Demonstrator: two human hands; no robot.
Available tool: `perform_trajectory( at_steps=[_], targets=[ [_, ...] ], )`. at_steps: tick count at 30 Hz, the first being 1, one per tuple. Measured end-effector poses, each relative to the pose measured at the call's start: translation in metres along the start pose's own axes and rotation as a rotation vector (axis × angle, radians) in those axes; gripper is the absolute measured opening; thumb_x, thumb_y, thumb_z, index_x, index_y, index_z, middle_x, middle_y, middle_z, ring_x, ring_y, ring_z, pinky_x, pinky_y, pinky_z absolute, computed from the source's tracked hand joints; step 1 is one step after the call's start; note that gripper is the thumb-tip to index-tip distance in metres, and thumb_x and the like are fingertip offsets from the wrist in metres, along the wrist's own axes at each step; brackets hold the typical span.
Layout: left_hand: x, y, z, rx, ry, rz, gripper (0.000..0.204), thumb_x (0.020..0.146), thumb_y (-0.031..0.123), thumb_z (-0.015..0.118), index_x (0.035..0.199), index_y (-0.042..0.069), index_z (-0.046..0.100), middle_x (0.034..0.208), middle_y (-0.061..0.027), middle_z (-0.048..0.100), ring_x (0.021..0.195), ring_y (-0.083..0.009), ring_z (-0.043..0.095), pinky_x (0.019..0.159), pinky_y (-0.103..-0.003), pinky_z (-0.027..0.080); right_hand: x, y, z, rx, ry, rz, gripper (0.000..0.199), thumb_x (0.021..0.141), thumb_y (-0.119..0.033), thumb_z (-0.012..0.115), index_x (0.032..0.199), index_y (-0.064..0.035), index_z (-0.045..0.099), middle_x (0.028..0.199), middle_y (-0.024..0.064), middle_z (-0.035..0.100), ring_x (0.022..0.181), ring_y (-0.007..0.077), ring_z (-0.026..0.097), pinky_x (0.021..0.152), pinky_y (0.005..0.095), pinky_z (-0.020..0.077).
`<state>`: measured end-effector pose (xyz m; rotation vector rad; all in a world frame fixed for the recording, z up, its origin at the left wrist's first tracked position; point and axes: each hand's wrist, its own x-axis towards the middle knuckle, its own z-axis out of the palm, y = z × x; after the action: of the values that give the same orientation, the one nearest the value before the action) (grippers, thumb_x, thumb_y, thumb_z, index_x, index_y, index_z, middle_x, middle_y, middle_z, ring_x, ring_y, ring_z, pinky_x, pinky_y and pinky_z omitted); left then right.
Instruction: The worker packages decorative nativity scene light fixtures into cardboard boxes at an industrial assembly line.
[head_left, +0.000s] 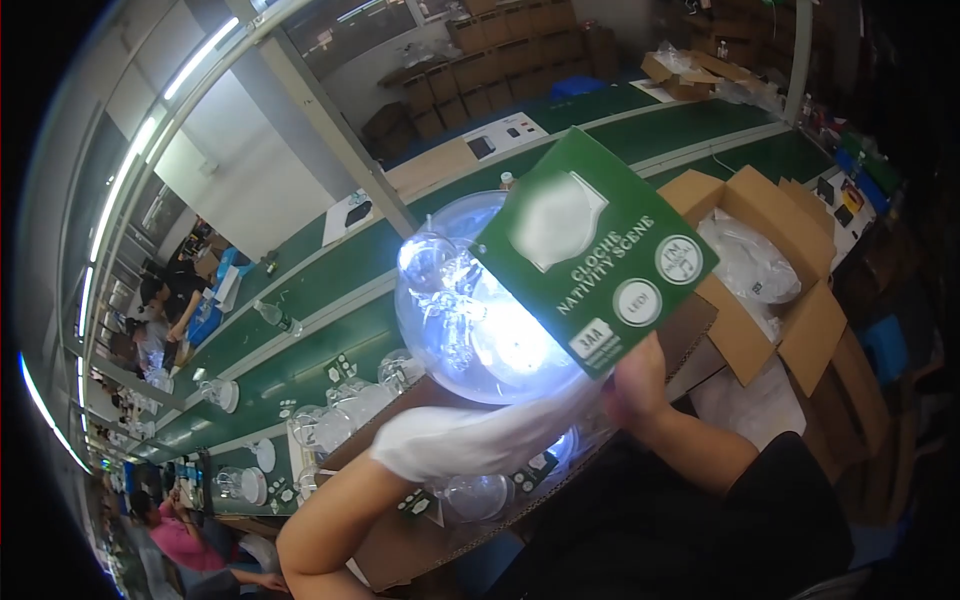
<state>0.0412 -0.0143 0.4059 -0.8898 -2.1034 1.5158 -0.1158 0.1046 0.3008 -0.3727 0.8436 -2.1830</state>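
Lit dome (440,335) just above left hand (500,432), probably for support. Green card (600,250) covers fingers of right hand (637,388); cannot tell either hand's grip.

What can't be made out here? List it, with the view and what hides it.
All in the head view:
Dome: right part hidden by the green card; inside washed out by glare.
Right hand: fingertips hidden by the card.
Left hand: fingers indistinct under a blurred white glove.
Box: whatever lies beneath the plastic.
Far workers: too small.
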Motion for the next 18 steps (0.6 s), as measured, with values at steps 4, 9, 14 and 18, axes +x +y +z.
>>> perform_trajectory(
  at_steps=[4,9,14,18],
  targets=[
    [-0.027,-0.027,-0.077,-0.244,-0.339,-0.718,0.014,0.078,0.030,0.068,0.083,0.017,0.070,0.097,-0.0104,0.067,0.091,-0.0226,0.063,0.072,-0.033,0.046,-0.004,0.008,0.001,-0.007,0.132,0.076,0.026,0.105,-0.016,0.048,0.127,-0.0047,0.052,0.119,0.0092,0.063,0.105,0.0189,0.064,0.089,0.0325,0.0555],
    [-0.020,-0.041,-0.029,-1.081,0.441,-1.485,0.086,0.086,0.059,0.065,0.135,-0.011,0.050,0.133,-0.0251,0.058,0.124,-0.0346,0.058,0.105,-0.043,0.044,0.004,0.024,-0.028,0.001,-0.007,0.135,0.068,0.108,-0.054,0.026,0.126,0.0045,0.058,0.119,0.0113,0.064,0.108,0.0151,0.060,0.098,0.0303,0.0468],
    [-0.014,-0.058,-0.020,-1.451,0.452,-1.310,0.045,0.082,0.024,0.061,0.115,-0.006,0.070,0.123,-0.0233,0.067,0.120,-0.0350,0.062,0.106,-0.040,0.045,-0.013,0.026,-0.007,-0.308,0.012,0.060,0.071,0.108,-0.055,0.024,0.119,0.0041,0.061,0.111,0.0099,0.066,0.099,0.0126,0.061,0.091,0.0285,0.0489],
    [-0.027,-0.077,-0.010,-1.535,0.344,-0.935,0.047,0.086,0.028,0.046,0.104,-0.005,0.074,0.107,-0.0265,0.072,0.117,-0.0452,0.062,0.102,-0.053,0.047,-0.012,0.023,-0.005,-0.222,-0.121,0.121,0.069,0.109,-0.053,0.024,0.115,0.0034,0.063,0.104,0.0089,0.068,0.091,0.0114,0.063,0.085,0.0284,0.0517]
  ],
)
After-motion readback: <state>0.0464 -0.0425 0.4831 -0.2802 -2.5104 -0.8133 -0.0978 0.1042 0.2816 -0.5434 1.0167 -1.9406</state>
